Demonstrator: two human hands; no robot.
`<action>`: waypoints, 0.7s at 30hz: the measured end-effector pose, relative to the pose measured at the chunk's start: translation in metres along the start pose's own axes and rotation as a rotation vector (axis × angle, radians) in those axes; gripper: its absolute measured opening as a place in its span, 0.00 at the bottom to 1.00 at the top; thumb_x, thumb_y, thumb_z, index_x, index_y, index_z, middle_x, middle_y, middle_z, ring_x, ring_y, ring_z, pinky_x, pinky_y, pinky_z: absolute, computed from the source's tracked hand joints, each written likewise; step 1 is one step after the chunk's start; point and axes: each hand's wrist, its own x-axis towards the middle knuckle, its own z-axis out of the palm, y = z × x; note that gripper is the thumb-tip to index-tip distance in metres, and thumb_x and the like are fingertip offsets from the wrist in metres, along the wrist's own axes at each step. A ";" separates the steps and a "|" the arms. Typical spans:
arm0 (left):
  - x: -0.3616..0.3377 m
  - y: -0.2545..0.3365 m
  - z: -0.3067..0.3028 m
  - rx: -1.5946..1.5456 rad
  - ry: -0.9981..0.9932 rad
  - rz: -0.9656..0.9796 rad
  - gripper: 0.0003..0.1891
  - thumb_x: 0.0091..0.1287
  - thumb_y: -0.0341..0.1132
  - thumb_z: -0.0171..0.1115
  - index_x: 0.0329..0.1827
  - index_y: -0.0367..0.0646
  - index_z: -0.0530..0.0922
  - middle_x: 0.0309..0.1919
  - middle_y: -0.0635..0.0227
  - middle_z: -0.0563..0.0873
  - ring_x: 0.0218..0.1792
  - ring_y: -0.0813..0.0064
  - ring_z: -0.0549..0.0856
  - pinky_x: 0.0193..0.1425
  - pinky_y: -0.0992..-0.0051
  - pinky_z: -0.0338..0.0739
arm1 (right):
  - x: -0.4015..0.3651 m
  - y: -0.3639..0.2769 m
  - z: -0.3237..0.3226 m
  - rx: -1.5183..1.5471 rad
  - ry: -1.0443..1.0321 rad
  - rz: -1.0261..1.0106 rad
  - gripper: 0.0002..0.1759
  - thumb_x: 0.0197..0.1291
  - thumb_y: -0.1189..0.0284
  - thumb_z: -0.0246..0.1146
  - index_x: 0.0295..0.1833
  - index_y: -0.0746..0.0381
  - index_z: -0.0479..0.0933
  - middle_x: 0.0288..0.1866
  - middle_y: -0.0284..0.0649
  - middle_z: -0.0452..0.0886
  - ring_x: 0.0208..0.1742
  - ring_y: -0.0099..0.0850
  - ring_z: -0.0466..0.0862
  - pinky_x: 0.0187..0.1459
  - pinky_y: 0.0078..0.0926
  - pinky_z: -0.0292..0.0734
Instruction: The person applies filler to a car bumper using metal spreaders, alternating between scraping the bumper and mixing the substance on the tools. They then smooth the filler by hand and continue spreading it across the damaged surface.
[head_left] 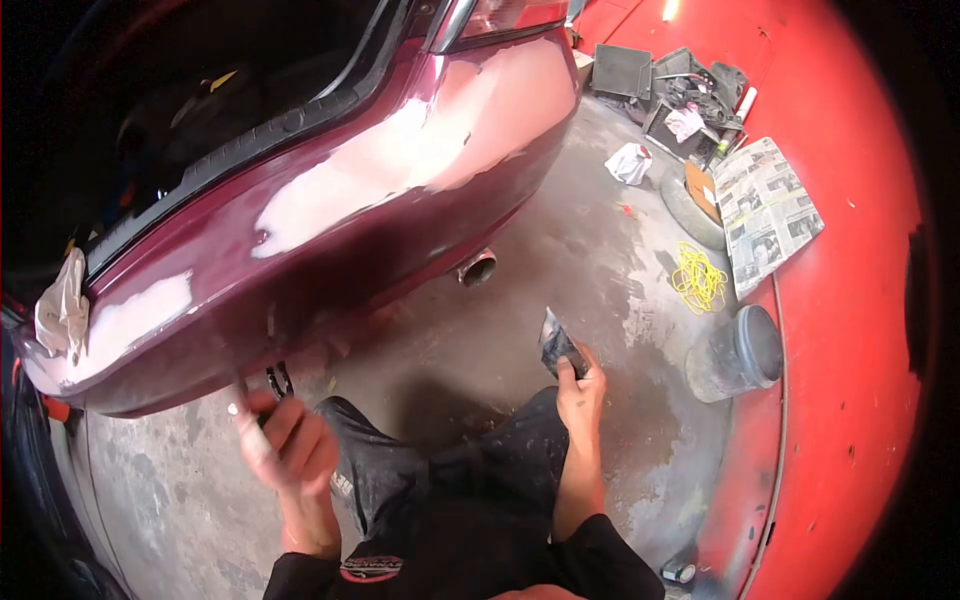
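Observation:
A maroon car bumper (pixel 330 260) with pale filler patches (pixel 400 150) spans the upper left. My left hand (pixel 287 445) is raised below its lower edge, fingers curled; a thin dark tool (pixel 242 385) seems to stick up from it, blurred by motion. On the right, my right hand (pixel 582 388) grips a dark, stained block or spreader (pixel 560 348) with a pointed pale tip, held over the floor and apart from the bumper. The exhaust pipe (pixel 477 269) shows under the bumper.
A grey bucket (pixel 735 355), yellow cord (pixel 698 278), newspaper sheet (pixel 768 215) and tire (pixel 690 208) stand or lie along the red wall (pixel 850 330). Behind them are a white bag (pixel 628 163) and piled black trays (pixel 622 72). A cloth (pixel 62 305) hangs on the bumper's left end.

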 end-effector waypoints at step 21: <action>0.065 -0.036 -0.050 1.219 0.715 0.417 0.15 0.75 0.40 0.62 0.58 0.42 0.77 0.50 0.69 0.84 0.49 0.75 0.84 0.52 0.68 0.80 | 0.010 -0.092 0.040 -0.117 -0.169 -0.892 0.28 0.53 0.84 0.64 0.61 0.56 0.82 0.58 0.45 0.81 0.58 0.47 0.83 0.64 0.58 0.71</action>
